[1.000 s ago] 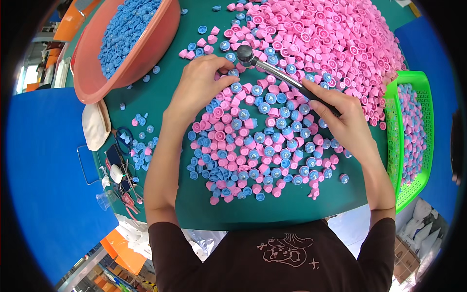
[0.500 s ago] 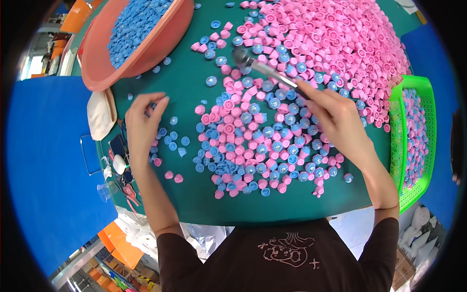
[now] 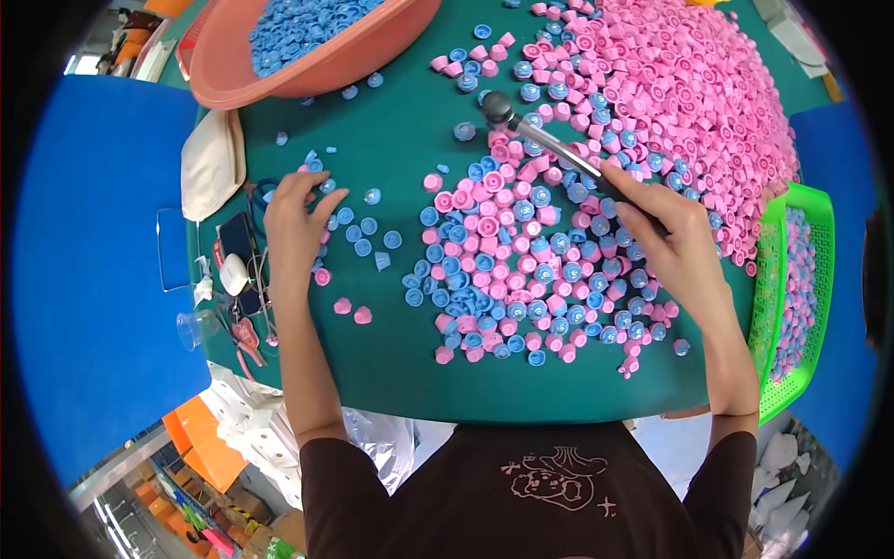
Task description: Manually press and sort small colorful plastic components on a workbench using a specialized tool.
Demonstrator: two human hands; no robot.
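Observation:
My right hand (image 3: pixel 675 233) is closed round the dark handle of a small hammer (image 3: pixel 549 140) with a round black head and a metal shaft. Its head hovers above the scattered pieces. Below it spreads a loose heap of pink cup-shaped pieces (image 3: pixel 488 226) and blue round caps (image 3: pixel 458 265), some joined in pairs. My left hand (image 3: pixel 296 219) is at the left of the table, thumb and fingers curved and apart. A blue cap (image 3: pixel 328 186) shows in the gap between the fingertips; more blue caps (image 3: pixel 362 247) lie beside the thumb.
A large pink basin (image 3: pixel 317 82) of blue caps stands at the far left. A big pink pile (image 3: pixel 680 84) covers the far right. At the right edge a green basket (image 3: pixel 769 279) holds joined pieces. A cloth cap (image 3: pixel 212 166), cables and a clear cup (image 3: pixel 196 330) lie left.
The view has shifted, moving the table's contents rightward. My left hand has come closer to the small blue caps at the left. The hammer is still in my right hand.

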